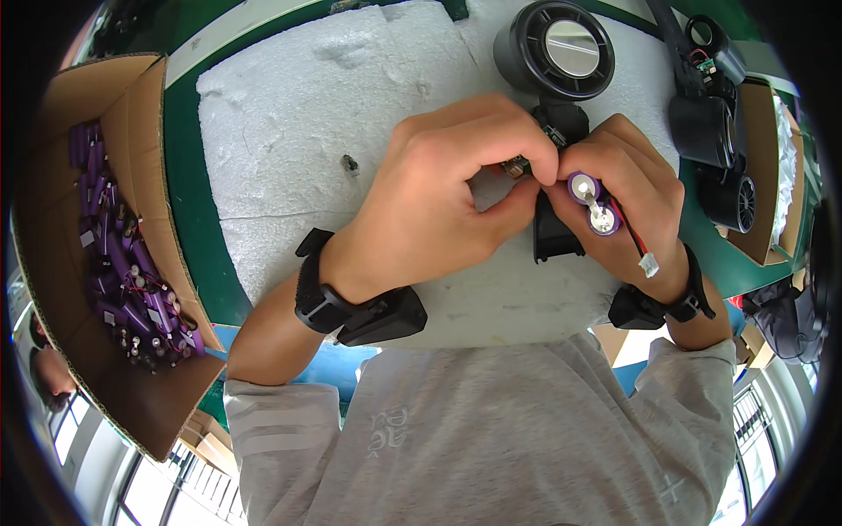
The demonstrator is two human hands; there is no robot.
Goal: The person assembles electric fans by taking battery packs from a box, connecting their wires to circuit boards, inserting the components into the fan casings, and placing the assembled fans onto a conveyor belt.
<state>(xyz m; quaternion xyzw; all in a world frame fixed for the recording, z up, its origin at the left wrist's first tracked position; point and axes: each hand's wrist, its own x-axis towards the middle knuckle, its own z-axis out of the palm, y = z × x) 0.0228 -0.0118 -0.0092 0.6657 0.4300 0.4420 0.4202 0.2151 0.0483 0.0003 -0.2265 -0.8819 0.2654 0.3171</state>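
A black device lies on the white foam sheet in front of me. Its round head (511, 54) has a silver disc in the middle, and a handle with a small circuit board (554, 135) runs down between my hands. My left hand (447, 184) is closed in a pinch beside that board; whatever sits between its fingertips is hidden. In my right hand (633, 180) is a purple two-cell battery pack (602, 219), its metal ends facing up. Red and black wires run from it to a white plug (649, 265). The fingertips of both hands meet over the handle.
The foam sheet (289, 114) covers much of the green table (195, 219). At left stands a cardboard box (132, 96) holding several purple battery packs (118, 237). More black devices (702, 127) lie at right, before another cardboard box (794, 206). Black modules are strapped to both wrists.
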